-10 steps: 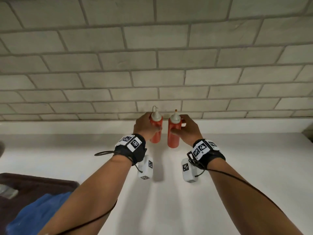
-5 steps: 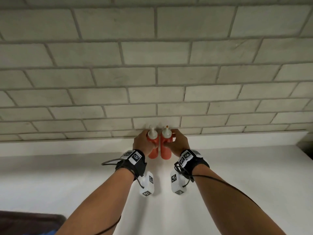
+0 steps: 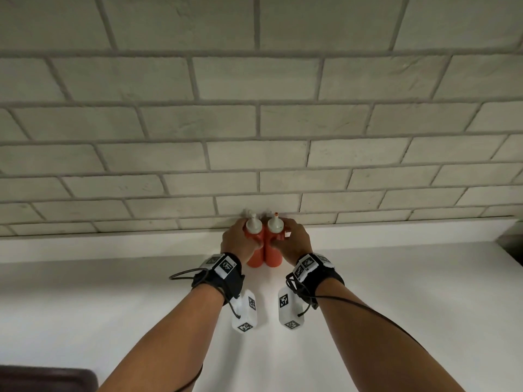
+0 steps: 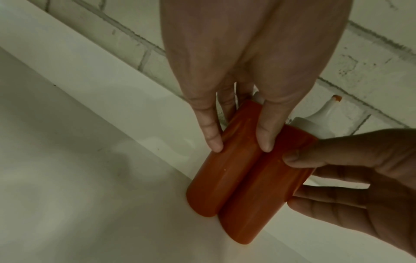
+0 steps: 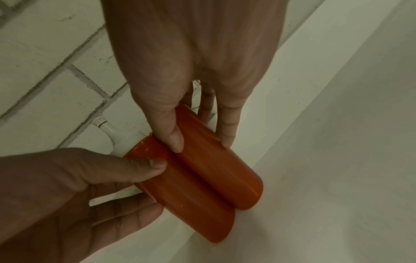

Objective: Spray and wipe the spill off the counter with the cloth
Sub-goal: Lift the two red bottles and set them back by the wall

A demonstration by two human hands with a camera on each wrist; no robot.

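Two red squeeze bottles with white nozzle caps stand side by side, touching, at the back of the white counter (image 3: pixel 396 306) against the wall. My left hand (image 3: pixel 240 243) grips the left bottle (image 3: pixel 254 257), thumb and fingers curled round its upper body. My right hand (image 3: pixel 293 244) grips the right bottle (image 3: pixel 274 254) the same way. In the left wrist view the left hand (image 4: pixel 238 144) pinches the left bottle (image 4: pixel 225 174). In the right wrist view the right hand (image 5: pixel 199 142) holds the right bottle (image 5: pixel 220 178). No cloth, spray bottle or spill is in view.
A grey brick wall (image 3: pixel 254 165) rises behind a low white ledge (image 3: pixel 113 244). A dark brown surface (image 3: pixel 42 380) shows at the bottom left corner. A dark object (image 3: pixel 512 244) sits at the counter's far right edge.
Both hands have carried the bottles back toward the wall and brought them together until they touch. The view has tilted up, and the blue cloth at the bottom left has dropped out of sight.
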